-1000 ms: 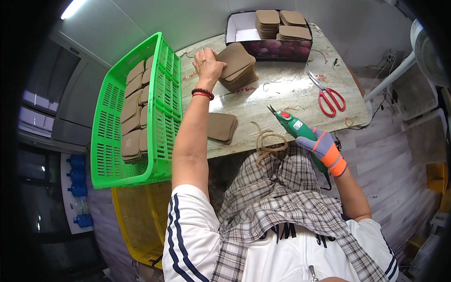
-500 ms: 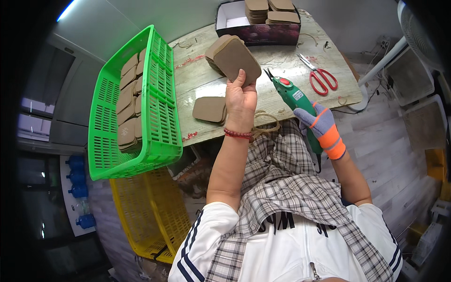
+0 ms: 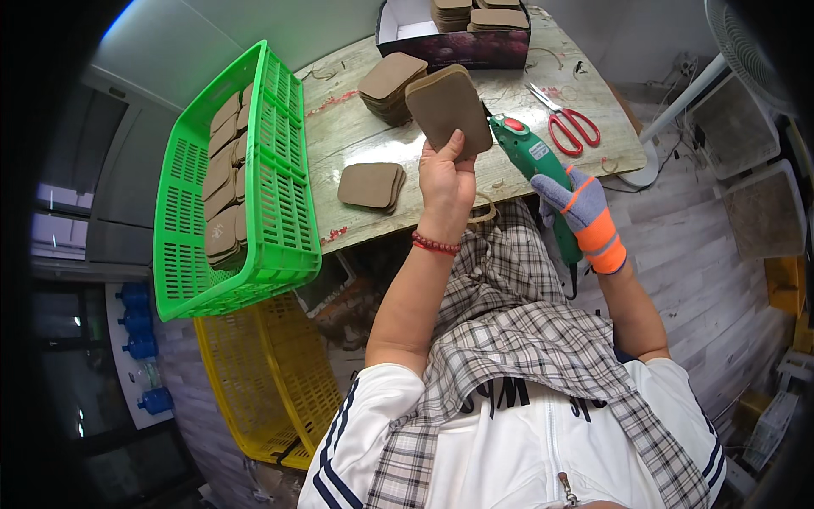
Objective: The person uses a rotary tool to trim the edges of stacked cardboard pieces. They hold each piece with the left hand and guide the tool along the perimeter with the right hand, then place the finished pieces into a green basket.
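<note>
My left hand grips a brown rounded-corner pad, thumb on its face, holding it above the table. In my gloved right hand is a green electric cutter with a red button; its dark tip meets the pad's right edge, partly hidden behind it. A taller stack of brown pads stands to the left of the held one. Closer to me, a low stack of similar pads lies on the table. Red-handled scissors rest beyond the cutter.
A green plastic crate with rows of pads stands at the table's left. At the back is a dark printed box holding more pads. Below the green crate sits a yellow crate. A white fan stands to the right.
My left hand has moved right with the pad, away from the taller stack and up to the cutter's tip. The cutter has barely moved.
</note>
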The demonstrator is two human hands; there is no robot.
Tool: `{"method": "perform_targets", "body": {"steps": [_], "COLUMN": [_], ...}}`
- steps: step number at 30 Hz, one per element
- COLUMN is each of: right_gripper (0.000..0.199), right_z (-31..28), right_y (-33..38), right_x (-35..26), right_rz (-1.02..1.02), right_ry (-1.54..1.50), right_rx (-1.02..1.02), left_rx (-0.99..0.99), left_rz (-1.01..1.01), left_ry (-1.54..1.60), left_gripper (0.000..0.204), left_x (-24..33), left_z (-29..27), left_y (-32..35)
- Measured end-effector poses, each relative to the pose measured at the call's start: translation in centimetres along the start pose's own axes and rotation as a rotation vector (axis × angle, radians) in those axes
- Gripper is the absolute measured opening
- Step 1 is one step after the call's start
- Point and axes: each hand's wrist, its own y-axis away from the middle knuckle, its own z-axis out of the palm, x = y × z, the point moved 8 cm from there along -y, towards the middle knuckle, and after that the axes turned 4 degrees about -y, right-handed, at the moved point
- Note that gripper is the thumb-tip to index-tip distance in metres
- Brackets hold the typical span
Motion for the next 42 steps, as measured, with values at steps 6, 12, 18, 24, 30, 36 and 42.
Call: {"method": "perform_targets", "body": {"steps": [6,12,18,24,30,36,42], "right_gripper": [0.028,0.031,0.035,0.036,0.031,0.034,0.033], "right_z": [-0.8,-2.0,-3.2,-2.0,-0.8,-1.2,-1.9], "right_y": [0.0,0.7,1.0,0.9,0.3,-0.2,1.4], "right_x": [-1.5,-2.6,-2.2,-1.8,-1.6,-1.7,-0.5], "right_rz": [-0.059,-0.036,-0.079,-0.063,-0.021,-0.046,0.051], "right_ry": [0.052,0.220,0.382,0.350,0.335,0.270,0.398], "right_rx": [0.029,-0.046,-0.148,-0.134,-0.153,-0.082,-0.095], "left_rx": [-0.027,-0.106,-0.266,-0.267,-0.318,-0.279,-0.239], "left_rz": [-0.058,0.004,-0.178,-0.303,-0.457,-0.264,-0.129], "left_ry": [-0.122,-0.344,-0.660,-0.723,-0.822,-0.697,-0.486], "left_gripper": [0.028,0.027,0.030,0.031,0.039,0.034,0.030], "left_x": [-1.4,1.6,4.3,3.8,2.0,3.7,5.9], "left_z": [-1.7,-1.7,-2.7,-3.2,-4.4,-4.2,-4.8], "left_y": [1.7,1.6,0.4,1.3,2.2,1.6,0.6]}}
